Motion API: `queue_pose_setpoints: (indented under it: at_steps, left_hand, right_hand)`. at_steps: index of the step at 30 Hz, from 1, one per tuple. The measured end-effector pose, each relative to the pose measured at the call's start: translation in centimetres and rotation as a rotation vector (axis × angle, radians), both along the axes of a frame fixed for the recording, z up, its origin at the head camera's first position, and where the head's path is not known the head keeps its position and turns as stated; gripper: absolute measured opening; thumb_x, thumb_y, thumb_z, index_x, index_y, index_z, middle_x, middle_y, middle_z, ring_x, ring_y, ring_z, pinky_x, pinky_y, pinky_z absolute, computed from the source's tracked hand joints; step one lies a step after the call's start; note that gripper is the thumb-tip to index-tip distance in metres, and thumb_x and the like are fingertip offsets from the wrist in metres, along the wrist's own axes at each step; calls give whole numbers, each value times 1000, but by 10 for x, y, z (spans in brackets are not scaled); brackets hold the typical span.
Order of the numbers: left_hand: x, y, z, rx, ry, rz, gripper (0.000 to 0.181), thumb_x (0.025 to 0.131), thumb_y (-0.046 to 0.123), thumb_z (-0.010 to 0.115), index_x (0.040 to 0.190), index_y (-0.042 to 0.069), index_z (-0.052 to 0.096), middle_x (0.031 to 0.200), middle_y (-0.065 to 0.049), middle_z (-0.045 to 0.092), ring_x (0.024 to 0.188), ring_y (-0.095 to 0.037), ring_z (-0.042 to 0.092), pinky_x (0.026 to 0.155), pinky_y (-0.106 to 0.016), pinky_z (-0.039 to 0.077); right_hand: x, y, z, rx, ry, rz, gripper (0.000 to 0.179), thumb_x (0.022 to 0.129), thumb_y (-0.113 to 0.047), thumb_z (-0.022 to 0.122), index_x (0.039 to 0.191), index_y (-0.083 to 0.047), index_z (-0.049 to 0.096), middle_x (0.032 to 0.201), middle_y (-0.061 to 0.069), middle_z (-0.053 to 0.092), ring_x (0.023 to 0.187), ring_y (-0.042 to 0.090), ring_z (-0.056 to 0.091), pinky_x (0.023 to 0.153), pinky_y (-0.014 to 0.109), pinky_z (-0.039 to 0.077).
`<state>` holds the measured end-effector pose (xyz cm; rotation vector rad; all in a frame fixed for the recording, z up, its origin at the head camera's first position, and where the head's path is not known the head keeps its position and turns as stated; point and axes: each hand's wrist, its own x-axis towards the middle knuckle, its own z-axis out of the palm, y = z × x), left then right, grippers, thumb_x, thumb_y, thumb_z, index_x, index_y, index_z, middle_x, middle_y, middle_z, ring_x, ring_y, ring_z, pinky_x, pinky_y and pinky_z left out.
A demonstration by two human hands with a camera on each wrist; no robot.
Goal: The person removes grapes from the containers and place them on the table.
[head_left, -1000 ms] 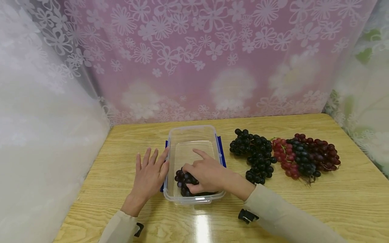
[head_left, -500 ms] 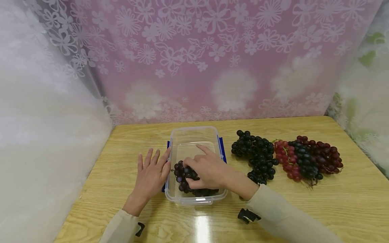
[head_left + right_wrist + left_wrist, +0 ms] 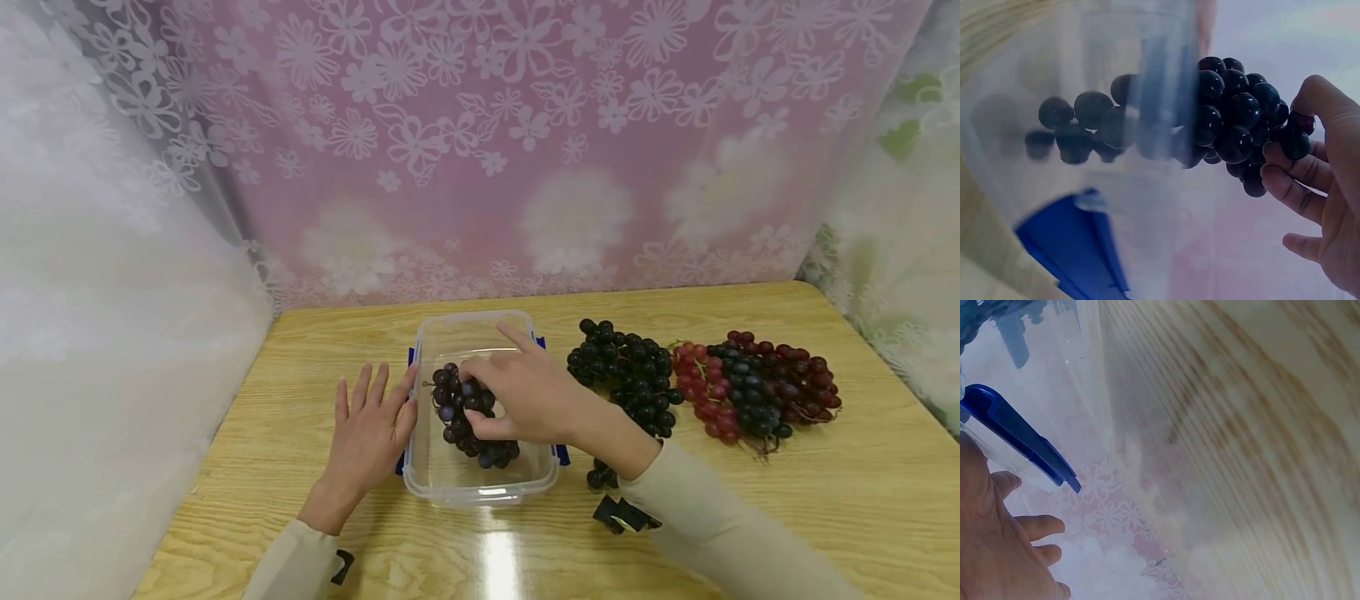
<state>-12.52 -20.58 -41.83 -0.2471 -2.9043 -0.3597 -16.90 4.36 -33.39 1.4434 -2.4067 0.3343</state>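
Note:
A clear plastic food container [image 3: 480,493] with blue side clips stands lidless on the table. My right hand [image 3: 534,393] pinches a bunch of dark purple grapes [image 3: 452,414] between thumb and fingers, with the little finger held out. In the right wrist view, the upper grapes [image 3: 1241,111] rise past the container's rim beside my fingertips, while the lower ones show through its clear wall. My left hand [image 3: 367,450] lies flat with fingers spread, thumb and forefinger against the container's left rim. A blue clip [image 3: 1019,434] sits close by it in the left wrist view.
Right of the container lies a bunch of black grapes [image 3: 637,375], partly behind my right forearm. Farther right are red grapes [image 3: 701,387], blue-black grapes [image 3: 750,396] and dark red grapes [image 3: 802,379]. A pink flowered curtain [image 3: 480,167] hangs along the table's back edge.
My right hand has lifted the dark purple grapes up and away from the container's near end, so more of the bunch shows. My left hand stays at the left rim.

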Motion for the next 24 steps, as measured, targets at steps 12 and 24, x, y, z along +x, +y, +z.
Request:
queue_pose_setpoints:
  at_steps: [12, 24]
  left_hand:
    - [0, -1, 0, -18, 25, -9, 50, 103, 45, 31, 150, 27, 35, 150, -19, 32, 142, -36, 12, 109, -60, 0]
    - [-1, -2, 2, -16, 9, -21, 51, 103, 46, 29, 151, 27, 33, 151, -19, 30, 143, -36, 10, 109, -59, -1]
  right_hand:
    - [-4, 11, 31, -46, -58, -28, 37, 88, -36, 62, 115, -11, 61, 86, -7, 65, 81, 10, 62, 114, 43, 9]
    - [-16, 41, 63, -141, -86, -79, 32, 87, -28, 64, 109, -6, 61, 75, -8, 54, 67, 7, 53, 114, 42, 10]
